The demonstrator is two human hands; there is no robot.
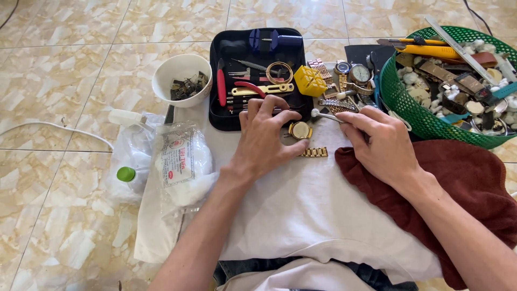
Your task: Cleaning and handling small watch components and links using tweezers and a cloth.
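Note:
A gold wristwatch with a gold link band lies on a white cloth. My left hand rests palm down on the cloth and pins the watch with its fingertips at the case and band. My right hand is just right of the watch, pinching a thin metal tool with a white tip that points at the watch case.
A black tool tray with pliers and tweezers lies behind my hands, a yellow block at its right. White bowl far left, green basket of watch parts right, maroon towel, plastic bags, loose watches.

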